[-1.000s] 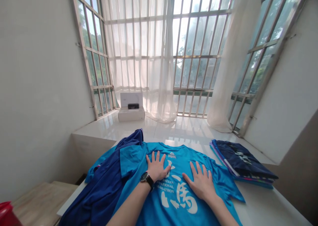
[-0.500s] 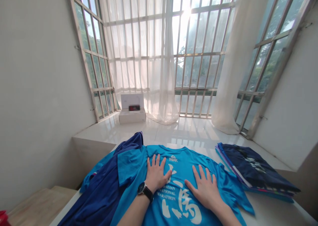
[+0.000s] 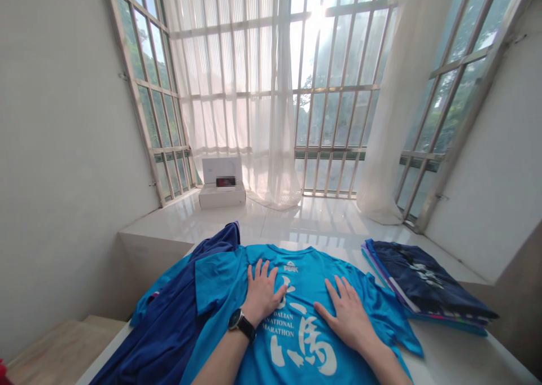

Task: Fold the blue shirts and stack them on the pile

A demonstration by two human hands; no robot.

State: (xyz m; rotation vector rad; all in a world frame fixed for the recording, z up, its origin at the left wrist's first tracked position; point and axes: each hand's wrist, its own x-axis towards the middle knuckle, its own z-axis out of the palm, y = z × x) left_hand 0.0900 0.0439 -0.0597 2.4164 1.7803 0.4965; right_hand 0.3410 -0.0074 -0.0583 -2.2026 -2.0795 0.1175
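Observation:
A bright blue T-shirt (image 3: 228,340) with white lettering lies spread out in front of me, its neckline at the far end. My left hand (image 3: 263,294), with a black watch (image 3: 241,323) on the wrist, rests flat on the shirt's upper left part, fingers spread. On the right half of the chest, my right hand (image 3: 348,313) also lies with fingers stretched out and apart. Neither hand grips any cloth. Beside the T-shirt's left sleeve lies a dark blue garment (image 3: 169,323), loosely heaped.
A stack of folded clothes (image 3: 423,278), dark navy on top, sits to the right on the white ledge (image 3: 339,227). Towards the back left stands an open white box (image 3: 222,196). Sheer curtains (image 3: 271,119) hang before the barred window (image 3: 334,108).
The view has shifted slightly, so the scene sits a little further left. Both hands stay on the T-shirt in nearly the same places, the right hand's fingers slightly closer together.

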